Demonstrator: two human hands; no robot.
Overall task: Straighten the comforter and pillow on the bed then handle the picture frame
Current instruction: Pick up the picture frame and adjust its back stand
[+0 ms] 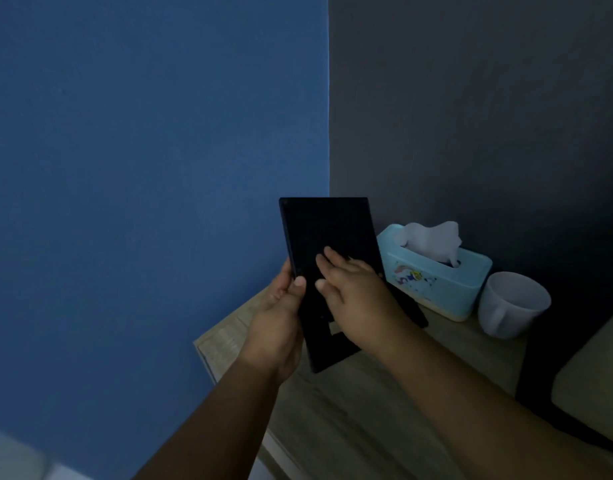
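A black picture frame (pixel 327 230) is held upright above the wooden bedside table (pixel 350 410), its dark back turned toward me with the fold-out stand showing at the bottom. My left hand (pixel 277 320) grips its left edge, thumb on the back face. My right hand (pixel 360 299) lies over the back of the frame with its fingers spread on the panel. The frame's front is hidden. Comforter and pillow are out of view.
A light blue tissue box (pixel 436 282) with a white tissue sticking out stands on the table to the right of the frame. A white mug (pixel 511 304) sits beside it. Blue wall left, dark wall right; a cushioned edge (pixel 596 379) at far right.
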